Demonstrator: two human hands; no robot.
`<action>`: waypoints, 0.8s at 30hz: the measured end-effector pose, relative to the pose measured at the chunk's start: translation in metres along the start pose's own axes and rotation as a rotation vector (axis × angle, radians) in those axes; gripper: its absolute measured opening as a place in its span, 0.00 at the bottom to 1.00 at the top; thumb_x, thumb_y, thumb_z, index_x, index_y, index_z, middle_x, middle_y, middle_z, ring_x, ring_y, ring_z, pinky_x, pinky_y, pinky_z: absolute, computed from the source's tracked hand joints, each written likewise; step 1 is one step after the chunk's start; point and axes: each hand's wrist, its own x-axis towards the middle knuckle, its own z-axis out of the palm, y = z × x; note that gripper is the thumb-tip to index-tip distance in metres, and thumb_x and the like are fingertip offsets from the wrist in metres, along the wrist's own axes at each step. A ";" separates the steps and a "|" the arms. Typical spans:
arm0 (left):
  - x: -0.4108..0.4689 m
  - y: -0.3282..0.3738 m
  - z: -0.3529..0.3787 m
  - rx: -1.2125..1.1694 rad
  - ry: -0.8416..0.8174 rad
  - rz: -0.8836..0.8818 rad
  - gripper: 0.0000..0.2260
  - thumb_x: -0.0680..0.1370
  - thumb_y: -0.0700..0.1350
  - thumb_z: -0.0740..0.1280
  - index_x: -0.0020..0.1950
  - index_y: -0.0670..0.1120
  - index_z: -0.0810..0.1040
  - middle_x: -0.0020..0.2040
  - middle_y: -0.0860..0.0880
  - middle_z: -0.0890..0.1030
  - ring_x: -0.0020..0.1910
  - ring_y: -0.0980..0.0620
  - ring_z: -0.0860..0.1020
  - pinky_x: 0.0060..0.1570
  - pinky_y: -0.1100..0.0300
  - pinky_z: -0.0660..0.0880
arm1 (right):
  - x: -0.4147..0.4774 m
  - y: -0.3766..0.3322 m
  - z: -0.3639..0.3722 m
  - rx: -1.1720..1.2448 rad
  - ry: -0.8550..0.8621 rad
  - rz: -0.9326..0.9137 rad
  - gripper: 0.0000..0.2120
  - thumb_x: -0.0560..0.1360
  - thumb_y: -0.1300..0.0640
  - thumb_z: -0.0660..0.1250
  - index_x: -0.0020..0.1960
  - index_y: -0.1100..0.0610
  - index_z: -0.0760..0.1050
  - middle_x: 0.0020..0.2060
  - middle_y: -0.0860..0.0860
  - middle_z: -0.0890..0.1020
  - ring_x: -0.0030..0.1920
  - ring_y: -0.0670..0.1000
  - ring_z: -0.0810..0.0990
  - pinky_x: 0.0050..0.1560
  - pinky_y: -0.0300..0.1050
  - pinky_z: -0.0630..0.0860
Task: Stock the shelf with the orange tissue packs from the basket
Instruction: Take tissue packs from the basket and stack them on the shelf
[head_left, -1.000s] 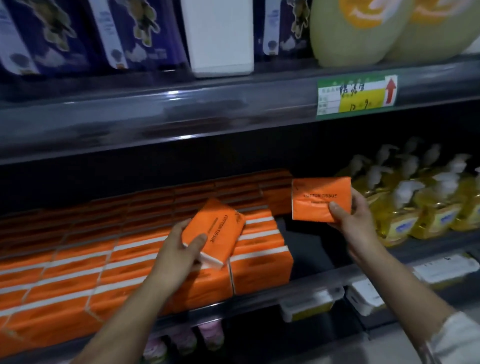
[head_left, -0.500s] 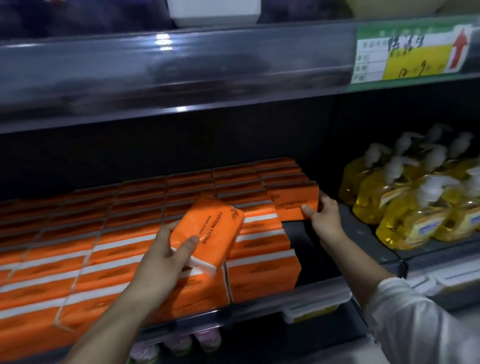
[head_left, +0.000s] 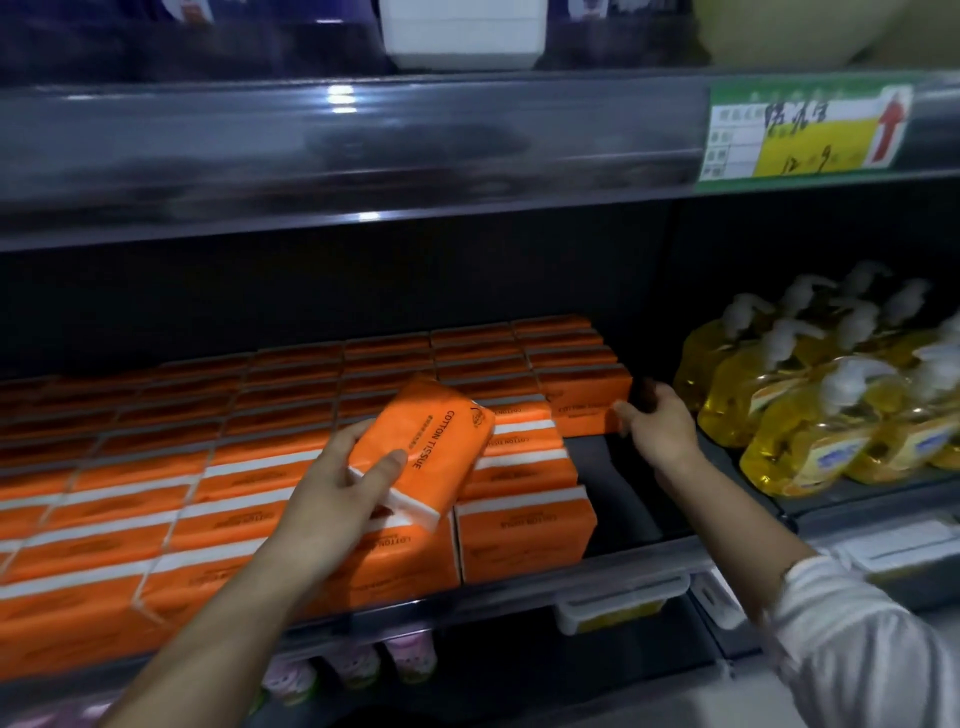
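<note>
The dark shelf (head_left: 618, 499) is covered from its left edge to past its middle by orange tissue packs (head_left: 208, 467), set on edge in tight rows from the back to the front edge. A bare strip is left beside them. Toward the right edge, yellow pump bottles (head_left: 810, 415) are crowded together.

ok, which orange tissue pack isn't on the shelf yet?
The tilted pack in the left hand, COTTON TISSUE face up, held above the stocked packs. Those all sit in rows on the shelf, including the right-end pack the right hand grips.
</note>
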 end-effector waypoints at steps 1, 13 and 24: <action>-0.002 0.003 -0.001 -0.003 0.022 0.043 0.15 0.76 0.48 0.66 0.62 0.58 0.71 0.48 0.49 0.81 0.46 0.53 0.81 0.43 0.62 0.76 | -0.006 -0.008 -0.004 -0.013 0.038 -0.056 0.26 0.75 0.54 0.66 0.70 0.59 0.65 0.64 0.57 0.73 0.63 0.56 0.73 0.62 0.47 0.71; -0.019 0.049 0.052 -0.054 0.001 0.384 0.25 0.74 0.45 0.69 0.67 0.58 0.65 0.58 0.61 0.73 0.53 0.60 0.77 0.52 0.57 0.77 | -0.129 -0.089 -0.017 0.661 -0.543 -0.100 0.15 0.75 0.60 0.66 0.61 0.54 0.70 0.53 0.52 0.83 0.53 0.50 0.82 0.52 0.48 0.80; -0.016 -0.013 0.043 0.900 -0.213 0.457 0.33 0.74 0.58 0.67 0.75 0.57 0.56 0.76 0.58 0.52 0.75 0.57 0.50 0.73 0.60 0.45 | -0.056 -0.057 -0.082 -0.550 0.023 -0.513 0.19 0.69 0.61 0.71 0.55 0.56 0.67 0.48 0.54 0.79 0.49 0.57 0.79 0.47 0.48 0.73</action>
